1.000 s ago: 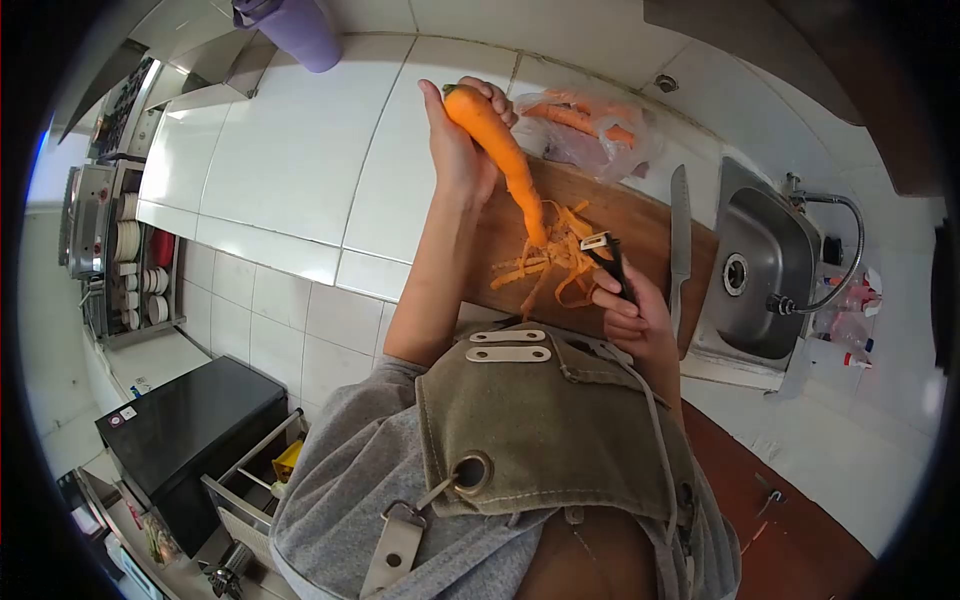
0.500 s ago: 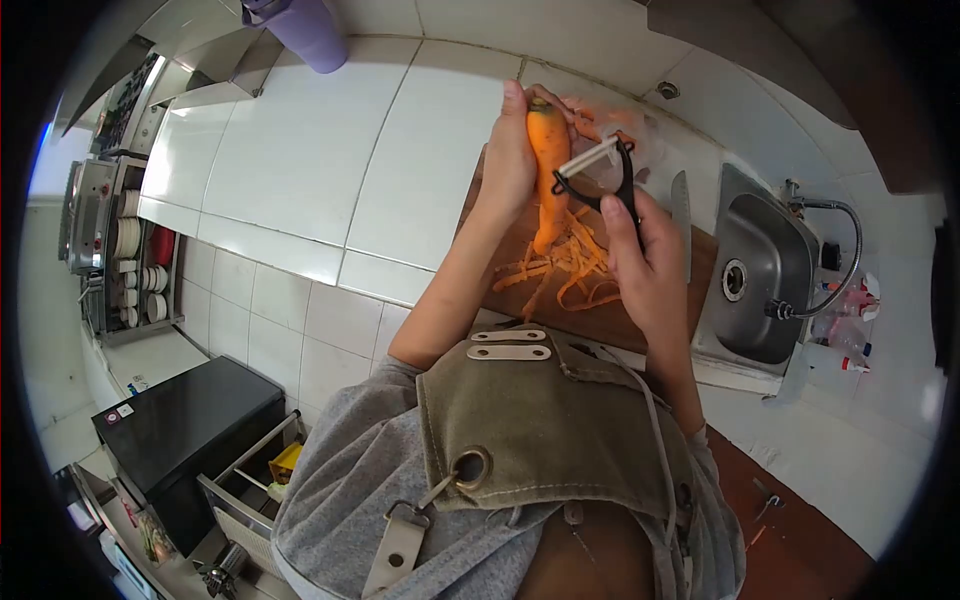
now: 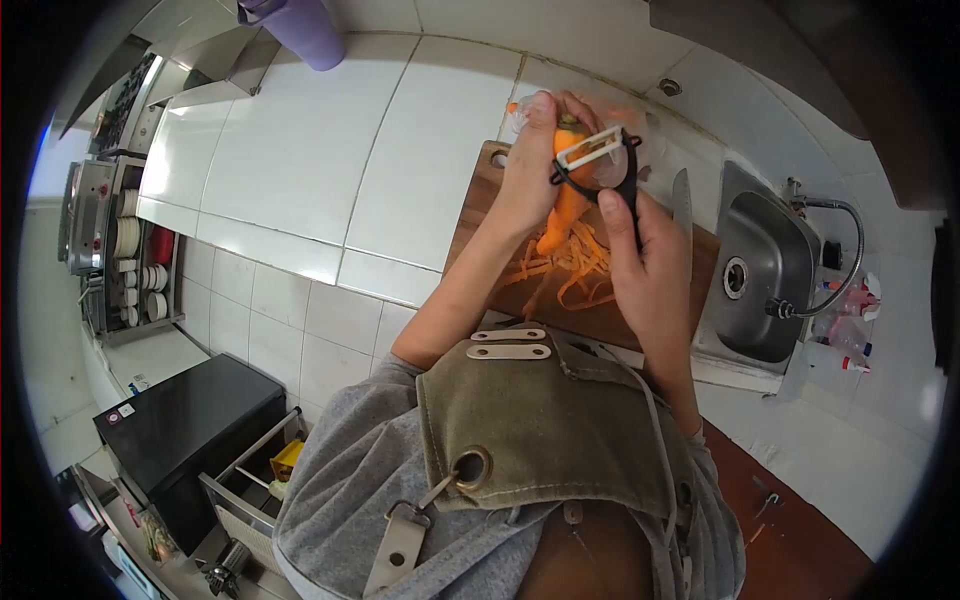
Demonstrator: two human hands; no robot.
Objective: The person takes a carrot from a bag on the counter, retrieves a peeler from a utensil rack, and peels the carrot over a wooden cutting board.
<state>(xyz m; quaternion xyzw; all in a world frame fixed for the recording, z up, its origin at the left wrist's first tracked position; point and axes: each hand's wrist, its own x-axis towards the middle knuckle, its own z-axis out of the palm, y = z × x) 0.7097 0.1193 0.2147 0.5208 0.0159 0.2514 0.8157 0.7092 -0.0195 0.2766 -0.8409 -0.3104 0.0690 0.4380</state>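
Observation:
My left hand is wrapped round the upper part of an orange carrot, whose stem end points away from me. In my right hand is a black-handled Y-shaped peeler, its pale blade lying across the carrot near the top. Below the carrot, a pile of carrot peelings lies on a wooden cutting board. A knife rests at the board's right side. Behind my hands there is a clear plastic bag, partly hidden.
A steel sink with a flexible faucet is on the right, with plastic bottles beyond it. White tiled counter stretches left, with a purple pitcher at the back. A black-topped cabinet stands at lower left.
The carrot has shifted slightly right and tilted, with my left hand moving right along with it. The peeler has moved from the carrot's side onto its upper part.

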